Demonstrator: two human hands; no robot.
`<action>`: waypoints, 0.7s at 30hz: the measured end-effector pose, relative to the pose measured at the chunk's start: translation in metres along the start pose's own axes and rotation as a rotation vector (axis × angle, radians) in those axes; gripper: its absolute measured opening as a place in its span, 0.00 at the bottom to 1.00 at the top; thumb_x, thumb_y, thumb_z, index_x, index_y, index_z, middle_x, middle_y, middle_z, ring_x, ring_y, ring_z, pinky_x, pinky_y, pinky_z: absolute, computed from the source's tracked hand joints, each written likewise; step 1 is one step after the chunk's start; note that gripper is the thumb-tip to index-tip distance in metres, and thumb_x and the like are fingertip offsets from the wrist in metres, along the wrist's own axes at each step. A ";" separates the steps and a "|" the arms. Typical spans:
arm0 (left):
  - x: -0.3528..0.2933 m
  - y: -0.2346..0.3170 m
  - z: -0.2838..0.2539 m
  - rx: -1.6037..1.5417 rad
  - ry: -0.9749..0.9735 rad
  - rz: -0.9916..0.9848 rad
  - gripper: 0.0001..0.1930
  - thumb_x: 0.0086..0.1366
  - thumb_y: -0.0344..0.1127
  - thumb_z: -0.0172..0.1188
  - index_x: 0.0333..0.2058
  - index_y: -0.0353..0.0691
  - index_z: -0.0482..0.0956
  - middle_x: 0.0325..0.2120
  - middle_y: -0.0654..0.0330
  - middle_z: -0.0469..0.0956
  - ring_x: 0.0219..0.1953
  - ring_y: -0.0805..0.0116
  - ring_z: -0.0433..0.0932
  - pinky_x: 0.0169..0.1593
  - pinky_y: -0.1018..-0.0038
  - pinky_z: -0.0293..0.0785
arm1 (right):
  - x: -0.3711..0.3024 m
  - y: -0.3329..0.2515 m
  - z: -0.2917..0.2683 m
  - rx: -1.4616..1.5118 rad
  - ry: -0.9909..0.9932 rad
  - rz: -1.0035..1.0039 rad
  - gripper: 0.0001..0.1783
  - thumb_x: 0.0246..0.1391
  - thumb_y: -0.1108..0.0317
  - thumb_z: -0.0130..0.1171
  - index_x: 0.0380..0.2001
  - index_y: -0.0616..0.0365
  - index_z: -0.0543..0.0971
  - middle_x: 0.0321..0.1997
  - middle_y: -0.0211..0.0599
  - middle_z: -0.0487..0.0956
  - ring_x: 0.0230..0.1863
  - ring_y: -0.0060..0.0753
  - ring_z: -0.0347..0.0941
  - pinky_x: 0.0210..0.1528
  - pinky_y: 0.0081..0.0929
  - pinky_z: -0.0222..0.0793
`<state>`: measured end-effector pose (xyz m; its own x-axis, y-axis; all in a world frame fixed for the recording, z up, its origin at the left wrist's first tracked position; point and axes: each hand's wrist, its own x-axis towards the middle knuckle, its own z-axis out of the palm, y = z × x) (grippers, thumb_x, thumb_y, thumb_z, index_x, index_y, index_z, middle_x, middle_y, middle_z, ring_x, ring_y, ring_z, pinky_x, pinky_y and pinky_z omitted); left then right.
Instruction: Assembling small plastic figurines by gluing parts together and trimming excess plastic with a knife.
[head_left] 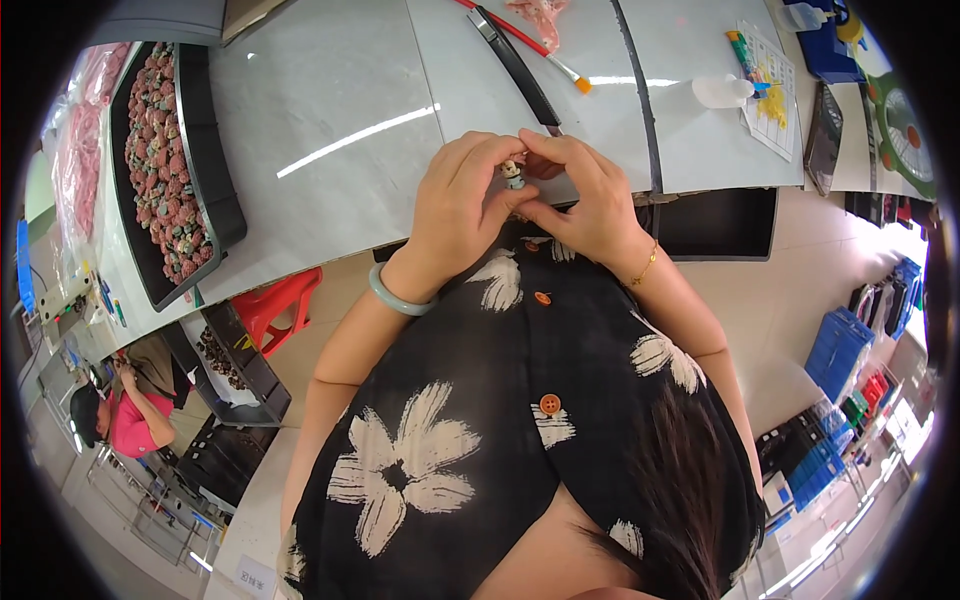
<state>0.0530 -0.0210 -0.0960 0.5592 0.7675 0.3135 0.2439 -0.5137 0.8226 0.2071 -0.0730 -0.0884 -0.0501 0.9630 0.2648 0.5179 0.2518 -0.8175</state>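
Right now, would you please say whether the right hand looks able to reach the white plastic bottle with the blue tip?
Probably yes: only a dark strip across the grey tabletop seems between the bottle and the right hand, though that hand is busy at the small multicoloured figurine.

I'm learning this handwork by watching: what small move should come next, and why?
Probably a slight turn of the small figurine: the left hand and right hand are curled around it, and only one side shows, its far side hidden from view.
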 end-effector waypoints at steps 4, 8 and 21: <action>-0.002 -0.002 -0.001 -0.015 -0.007 0.013 0.18 0.45 0.28 0.62 0.37 0.37 0.71 0.31 0.58 0.73 0.34 0.59 0.71 0.38 0.70 0.66 | -0.002 0.000 0.003 -0.010 0.006 -0.006 0.33 0.29 0.75 0.66 0.46 0.60 0.69 0.33 0.35 0.75 0.31 0.30 0.74 0.35 0.23 0.70; -0.001 -0.003 -0.004 0.016 -0.035 0.077 0.17 0.47 0.25 0.60 0.39 0.34 0.71 0.32 0.56 0.73 0.33 0.64 0.72 0.35 0.75 0.69 | -0.003 0.002 0.004 -0.010 0.013 -0.009 0.33 0.29 0.75 0.66 0.46 0.60 0.69 0.33 0.35 0.75 0.31 0.30 0.74 0.35 0.23 0.70; 0.024 0.016 0.009 -0.052 -0.054 -0.005 0.17 0.46 0.29 0.61 0.38 0.37 0.71 0.30 0.56 0.72 0.31 0.58 0.71 0.34 0.71 0.67 | 0.002 0.005 -0.027 0.012 -0.001 0.028 0.33 0.32 0.74 0.65 0.48 0.58 0.68 0.34 0.35 0.75 0.32 0.32 0.74 0.36 0.25 0.70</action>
<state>0.0778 -0.0140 -0.0801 0.6006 0.7473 0.2842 0.2064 -0.4884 0.8479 0.2328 -0.0730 -0.0777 -0.0365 0.9697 0.2417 0.5088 0.2263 -0.8306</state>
